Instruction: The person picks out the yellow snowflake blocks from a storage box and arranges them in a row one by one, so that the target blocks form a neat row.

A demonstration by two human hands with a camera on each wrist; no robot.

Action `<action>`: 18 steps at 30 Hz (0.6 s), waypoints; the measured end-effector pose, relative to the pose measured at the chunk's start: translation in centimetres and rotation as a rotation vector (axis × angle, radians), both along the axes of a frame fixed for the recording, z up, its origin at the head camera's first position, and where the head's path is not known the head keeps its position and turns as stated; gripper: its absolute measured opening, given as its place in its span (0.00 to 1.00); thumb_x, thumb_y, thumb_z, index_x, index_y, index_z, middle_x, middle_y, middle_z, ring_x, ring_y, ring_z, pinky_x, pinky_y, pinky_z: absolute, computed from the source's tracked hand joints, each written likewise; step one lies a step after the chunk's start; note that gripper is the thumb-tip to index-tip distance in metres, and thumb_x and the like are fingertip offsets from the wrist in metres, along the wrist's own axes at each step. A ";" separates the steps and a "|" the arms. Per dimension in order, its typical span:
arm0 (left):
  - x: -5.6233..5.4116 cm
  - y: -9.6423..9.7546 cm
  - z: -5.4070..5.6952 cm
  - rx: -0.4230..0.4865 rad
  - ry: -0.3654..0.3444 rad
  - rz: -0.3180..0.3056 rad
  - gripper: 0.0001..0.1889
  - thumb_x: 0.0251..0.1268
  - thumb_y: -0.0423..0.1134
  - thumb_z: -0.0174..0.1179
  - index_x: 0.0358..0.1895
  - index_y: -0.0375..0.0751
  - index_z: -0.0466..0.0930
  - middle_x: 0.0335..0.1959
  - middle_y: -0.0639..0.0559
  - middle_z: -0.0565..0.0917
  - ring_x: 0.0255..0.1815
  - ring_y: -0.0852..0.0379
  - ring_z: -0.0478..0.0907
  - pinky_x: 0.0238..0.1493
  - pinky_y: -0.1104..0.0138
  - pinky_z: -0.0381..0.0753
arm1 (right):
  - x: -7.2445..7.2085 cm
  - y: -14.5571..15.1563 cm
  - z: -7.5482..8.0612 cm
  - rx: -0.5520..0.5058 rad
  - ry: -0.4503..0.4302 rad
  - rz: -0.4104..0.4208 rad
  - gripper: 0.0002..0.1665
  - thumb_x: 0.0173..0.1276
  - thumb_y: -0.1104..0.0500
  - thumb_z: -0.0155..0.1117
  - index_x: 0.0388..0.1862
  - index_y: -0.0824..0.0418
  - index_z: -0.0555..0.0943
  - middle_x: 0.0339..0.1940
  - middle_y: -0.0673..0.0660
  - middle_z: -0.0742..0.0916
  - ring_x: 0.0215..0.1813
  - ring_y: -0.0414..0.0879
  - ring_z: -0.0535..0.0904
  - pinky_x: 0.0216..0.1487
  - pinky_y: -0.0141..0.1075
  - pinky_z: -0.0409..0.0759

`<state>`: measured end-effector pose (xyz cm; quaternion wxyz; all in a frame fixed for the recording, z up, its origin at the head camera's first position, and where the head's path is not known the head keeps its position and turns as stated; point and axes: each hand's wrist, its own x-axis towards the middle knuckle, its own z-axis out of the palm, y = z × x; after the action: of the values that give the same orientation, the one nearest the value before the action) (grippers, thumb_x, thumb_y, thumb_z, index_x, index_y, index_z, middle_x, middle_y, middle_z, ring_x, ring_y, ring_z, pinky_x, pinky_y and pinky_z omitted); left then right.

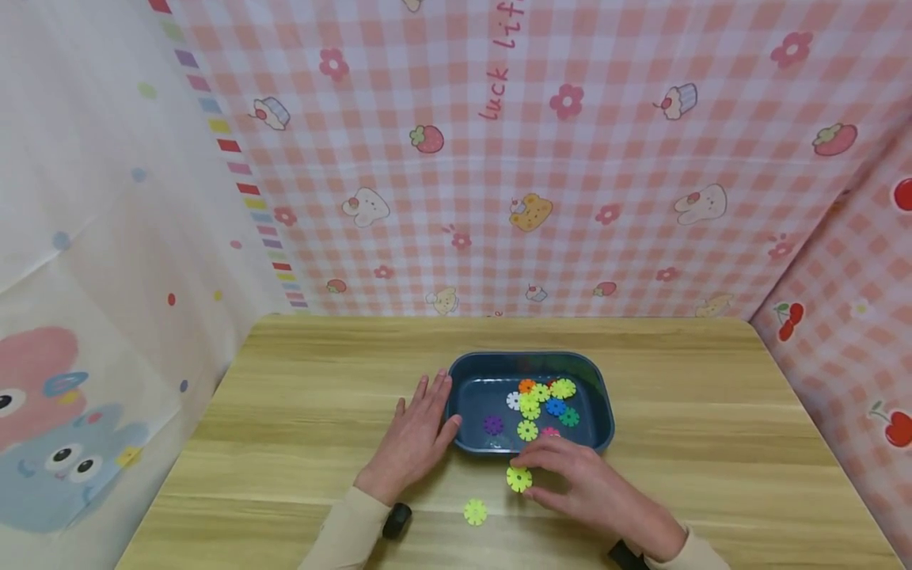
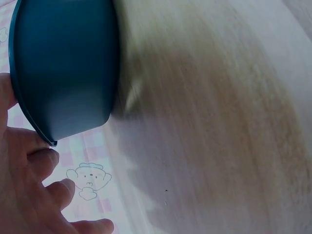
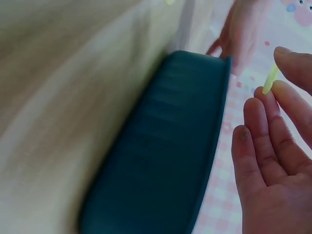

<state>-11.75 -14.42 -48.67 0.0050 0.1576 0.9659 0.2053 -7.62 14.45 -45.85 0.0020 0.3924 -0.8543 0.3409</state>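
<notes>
head: pink disc [image 1: 550, 431], partly hidden by right hand [image 1: 580, 479]; red disc [image 1: 551, 385], mostly covered by yellow discs [image 1: 564, 389]; wall lettering [image 1: 496, 85], cut at top edge | left wrist: tray [image 2: 66, 63], cut at top edge, inside hidden; left hand [image 2: 24, 190], cut at left edge | right wrist: held disc [image 3: 270, 81], partly behind thumb [image 3: 295, 68]; tabletop [image 3: 63, 97], blurred

The dark blue tray [image 1: 473, 396] seems to be made of smooth plastic, with glossy reflections on its inside. The notched yellow disc [image 1: 518, 485] looks like thin plastic too. The surface [image 1: 677, 396] has a smooth wood-grain finish, slightly shiny. The checked backdrop [image 1: 463, 182] is matt printed cloth.
</notes>
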 end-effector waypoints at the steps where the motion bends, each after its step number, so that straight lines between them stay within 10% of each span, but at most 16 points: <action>1: 0.0 0.0 0.0 0.000 0.000 0.000 0.35 0.83 0.54 0.47 0.82 0.37 0.57 0.84 0.46 0.55 0.84 0.42 0.49 0.74 0.32 0.56 | 0.1 0.0 0.0 0.014 -0.023 -0.008 0.20 0.65 0.59 0.78 0.56 0.49 0.87 0.52 0.43 0.87 0.53 0.39 0.82 0.56 0.39 0.85; 18: 0.0 0.1 -0.1 0.001 -0.001 0.007 0.35 0.83 0.54 0.47 0.83 0.38 0.55 0.84 0.47 0.55 0.84 0.43 0.48 0.75 0.33 0.56 | 0.3 -0.5 -2.1 0.024 -0.115 0.080 0.17 0.70 0.57 0.74 0.57 0.48 0.86 0.54 0.40 0.85 0.55 0.36 0.81 0.57 0.36 0.83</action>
<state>-11.76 -14.36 -48.74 0.0045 0.1542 0.9663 0.2059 -7.30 13.97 -47.92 -0.0656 0.4058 -0.8407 0.3524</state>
